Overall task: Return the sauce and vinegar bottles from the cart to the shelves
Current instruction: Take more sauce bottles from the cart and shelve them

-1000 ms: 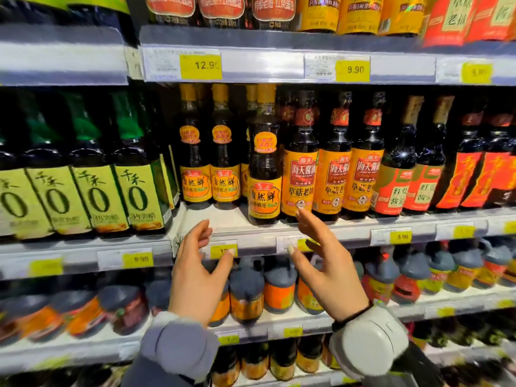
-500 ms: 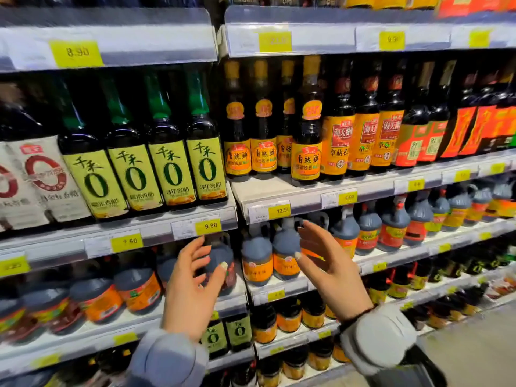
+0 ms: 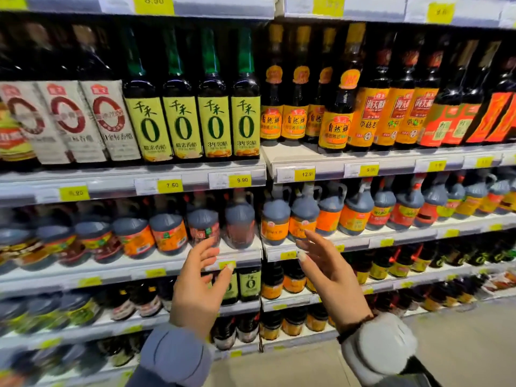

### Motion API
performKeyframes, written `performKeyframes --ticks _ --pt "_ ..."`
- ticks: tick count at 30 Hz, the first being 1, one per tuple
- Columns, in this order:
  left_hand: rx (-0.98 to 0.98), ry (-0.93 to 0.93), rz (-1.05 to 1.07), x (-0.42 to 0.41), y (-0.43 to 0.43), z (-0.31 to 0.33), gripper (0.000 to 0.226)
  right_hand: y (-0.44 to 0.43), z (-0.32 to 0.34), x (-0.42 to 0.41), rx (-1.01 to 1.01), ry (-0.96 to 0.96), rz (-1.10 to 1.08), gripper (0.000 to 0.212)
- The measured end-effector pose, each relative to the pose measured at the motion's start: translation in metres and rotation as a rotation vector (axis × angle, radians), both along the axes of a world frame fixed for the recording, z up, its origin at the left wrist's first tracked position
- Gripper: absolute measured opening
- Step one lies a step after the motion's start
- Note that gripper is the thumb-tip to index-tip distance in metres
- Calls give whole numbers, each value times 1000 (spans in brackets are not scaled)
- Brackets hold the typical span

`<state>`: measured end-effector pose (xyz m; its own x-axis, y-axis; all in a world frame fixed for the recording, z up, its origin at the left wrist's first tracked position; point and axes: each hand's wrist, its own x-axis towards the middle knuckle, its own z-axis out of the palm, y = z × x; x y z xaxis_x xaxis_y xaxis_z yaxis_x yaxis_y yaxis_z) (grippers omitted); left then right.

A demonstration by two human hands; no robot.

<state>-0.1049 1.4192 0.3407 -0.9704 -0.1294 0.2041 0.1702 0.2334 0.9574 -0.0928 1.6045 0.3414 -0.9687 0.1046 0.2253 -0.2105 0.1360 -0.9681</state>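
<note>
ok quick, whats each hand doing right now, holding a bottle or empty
Left hand: open, fingers spread, holding nothing, raised in front of the shelves.
Right hand: open, fingers spread, holding nothing, palm facing the left hand.

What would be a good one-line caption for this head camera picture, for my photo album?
Two empty, open hands, left and right, raised before supermarket shelves packed with soy sauce and vinegar bottles.
</note>
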Motion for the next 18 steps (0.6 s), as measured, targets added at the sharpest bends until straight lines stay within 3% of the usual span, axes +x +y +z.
performKeyframes --ticks 6,11,18 --pt "-3 -98 114 40 -33 -17 44 -31 -13 28 -48 -69 75 36" --pt "-15 -66 150 67 -74 -17 46 -69 -14 49 -63 -61 91 35" --pt "-40 -21 174 106 -196 -19 45 -181 -15 83 -89 -54 97 35"
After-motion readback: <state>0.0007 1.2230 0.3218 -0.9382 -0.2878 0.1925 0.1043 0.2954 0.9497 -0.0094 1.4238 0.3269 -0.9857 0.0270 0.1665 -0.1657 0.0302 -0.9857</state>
